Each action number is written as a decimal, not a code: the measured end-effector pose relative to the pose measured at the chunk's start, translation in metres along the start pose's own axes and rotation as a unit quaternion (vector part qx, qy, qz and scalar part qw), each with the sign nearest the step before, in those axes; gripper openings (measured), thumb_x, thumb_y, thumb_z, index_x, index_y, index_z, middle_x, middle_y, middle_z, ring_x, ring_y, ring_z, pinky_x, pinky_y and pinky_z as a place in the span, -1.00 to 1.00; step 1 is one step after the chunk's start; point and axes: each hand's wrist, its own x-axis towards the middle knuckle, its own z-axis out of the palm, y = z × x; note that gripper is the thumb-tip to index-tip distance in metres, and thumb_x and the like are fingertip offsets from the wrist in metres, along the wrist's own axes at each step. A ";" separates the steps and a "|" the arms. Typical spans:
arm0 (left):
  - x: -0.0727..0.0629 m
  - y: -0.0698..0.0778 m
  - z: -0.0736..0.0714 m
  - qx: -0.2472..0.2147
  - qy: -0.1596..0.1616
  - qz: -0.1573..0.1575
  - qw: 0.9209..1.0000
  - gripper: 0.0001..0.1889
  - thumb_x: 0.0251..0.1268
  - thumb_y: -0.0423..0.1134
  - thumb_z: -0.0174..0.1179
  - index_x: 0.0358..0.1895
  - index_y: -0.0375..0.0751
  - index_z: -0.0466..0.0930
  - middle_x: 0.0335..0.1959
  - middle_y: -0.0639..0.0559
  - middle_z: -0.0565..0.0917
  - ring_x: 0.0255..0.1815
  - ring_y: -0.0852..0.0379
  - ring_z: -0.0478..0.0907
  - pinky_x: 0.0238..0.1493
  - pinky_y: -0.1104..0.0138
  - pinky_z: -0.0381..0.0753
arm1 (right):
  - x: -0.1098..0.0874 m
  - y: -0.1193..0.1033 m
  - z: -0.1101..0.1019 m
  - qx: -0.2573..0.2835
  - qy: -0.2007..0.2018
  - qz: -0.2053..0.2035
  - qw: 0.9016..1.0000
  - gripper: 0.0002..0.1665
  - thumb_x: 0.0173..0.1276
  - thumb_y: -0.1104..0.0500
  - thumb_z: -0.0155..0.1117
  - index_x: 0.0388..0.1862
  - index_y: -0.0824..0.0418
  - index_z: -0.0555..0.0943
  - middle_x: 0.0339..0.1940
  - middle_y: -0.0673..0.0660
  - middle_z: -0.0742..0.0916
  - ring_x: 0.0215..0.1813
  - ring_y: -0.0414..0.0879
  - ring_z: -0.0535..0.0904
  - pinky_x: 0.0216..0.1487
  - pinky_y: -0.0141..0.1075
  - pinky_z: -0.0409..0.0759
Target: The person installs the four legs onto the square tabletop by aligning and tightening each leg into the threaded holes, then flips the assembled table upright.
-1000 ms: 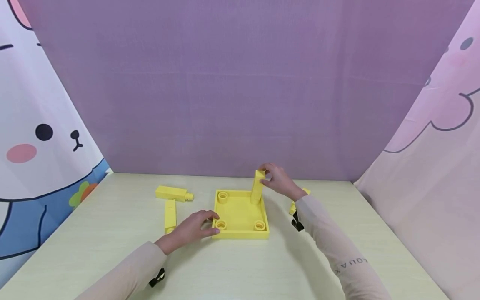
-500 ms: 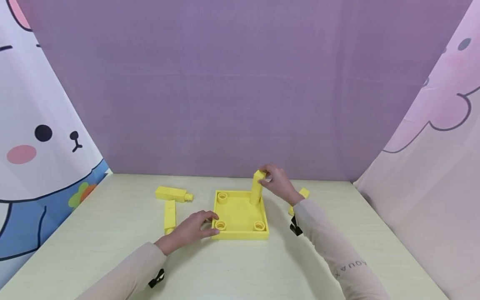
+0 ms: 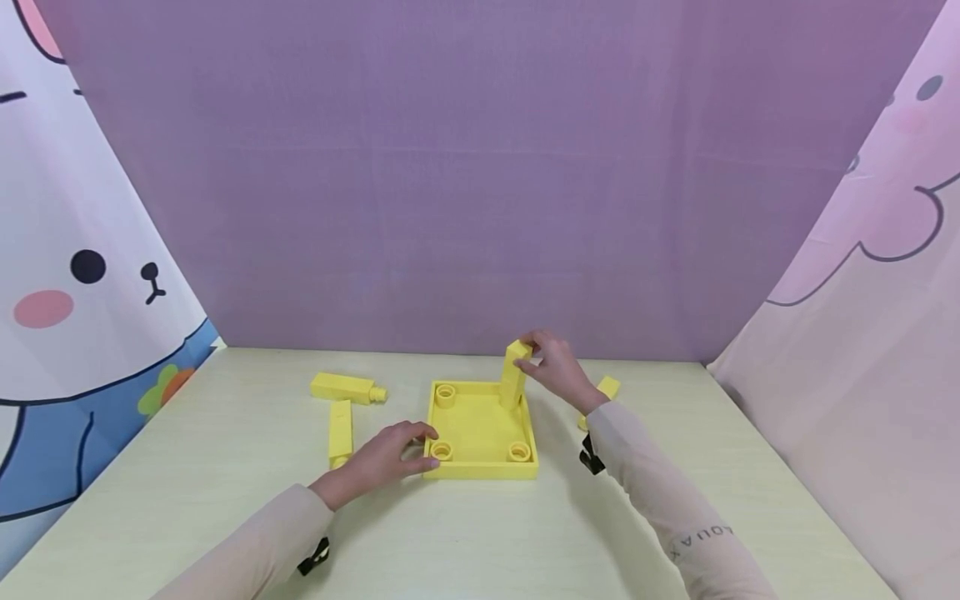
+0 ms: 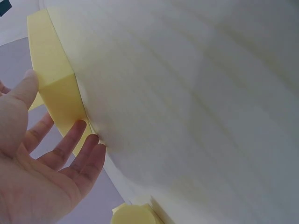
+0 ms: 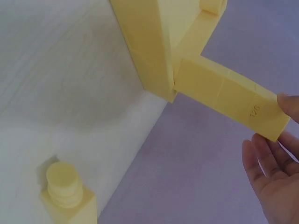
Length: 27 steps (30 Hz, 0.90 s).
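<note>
A square yellow tray with low walls lies on the table, a round threaded socket visible at three of its corners. At its far right corner stands a yellow square leg, its lower end inside the tray and hiding the socket there. The right hand pinches the leg near its top between thumb and fingers; "126" is marked on its side in the right wrist view. At the tray's near left corner, the left hand rests thumb and loosely bent fingers against the wall, palm uncurled in the left wrist view.
Two loose yellow legs lie left of the tray, one crosswise and one lengthwise, partly behind the left hand. Another leg lies right, partly covered by the right forearm. A purple cloth hangs behind the table.
The leg in the right hand has turned slightly about its upright axis, mostly in the first half second. The right forearm has shifted slightly; the left hand and tray stay in place.
</note>
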 end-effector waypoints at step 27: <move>0.001 -0.003 0.001 0.001 -0.001 0.000 1.000 -0.58 0.16 -0.04 0.21 0.00 -0.24 0.49 -0.06 -0.04 0.58 0.01 -0.04 0.49 0.05 0.08 0.48 | 0.000 -0.003 0.004 -0.003 -0.001 0.001 1.000 -0.60 0.15 0.25 0.32 -0.02 0.34 0.54 -0.06 0.25 0.61 -0.10 0.04 0.54 -0.17 -0.21 0.61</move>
